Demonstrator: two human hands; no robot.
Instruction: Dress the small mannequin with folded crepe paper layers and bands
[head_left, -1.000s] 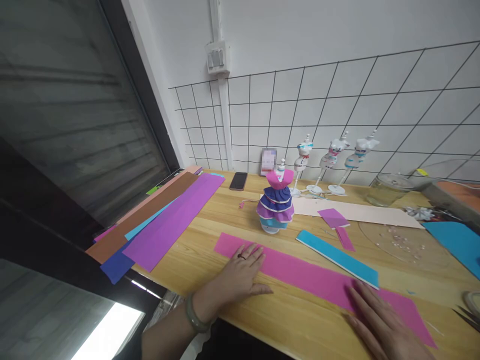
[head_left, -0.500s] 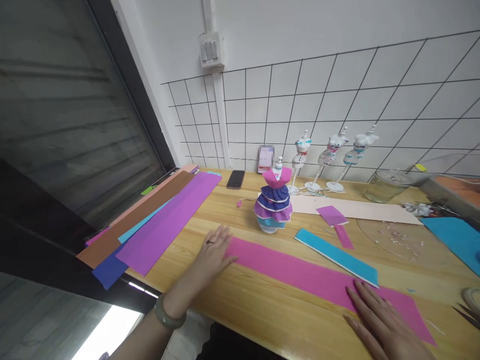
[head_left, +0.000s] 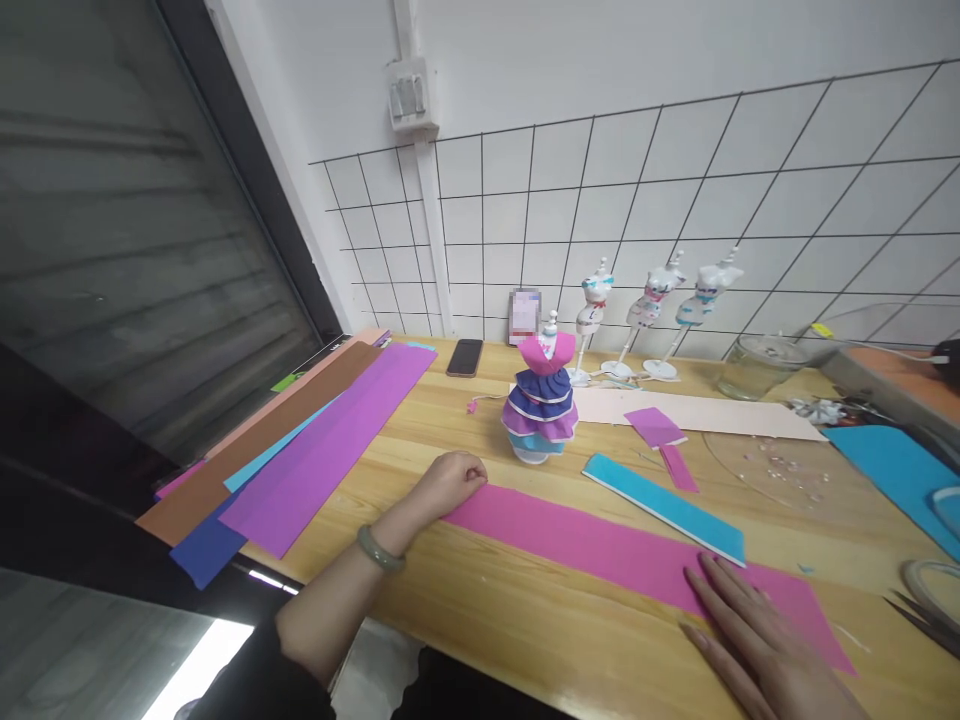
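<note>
A long magenta strip (head_left: 585,545) lies flat across the wooden table. At its left end my left hand (head_left: 450,485) is closed, fingertips pinched at the strip's upper corner. My right hand (head_left: 757,635) rests palm down with fingers spread on the strip's right part. Just behind the strip lies a folded blue piece (head_left: 667,508) with a white edge. A small dress form (head_left: 541,400) in a magenta, navy, purple and blue ruffled dress stands behind the strip, near its left half.
Purple (head_left: 330,450) and brown (head_left: 262,435) strips overlap at the left. A black phone (head_left: 465,357) lies behind. Dress forms (head_left: 649,300) and a glass jar (head_left: 763,365) stand at the back. Scissors (head_left: 926,625) lie at the right edge.
My left hand has gone from flat and spread to closed at the strip's left end, and its forearm has moved right. My right hand stays spread on the strip. The view has shifted slightly.
</note>
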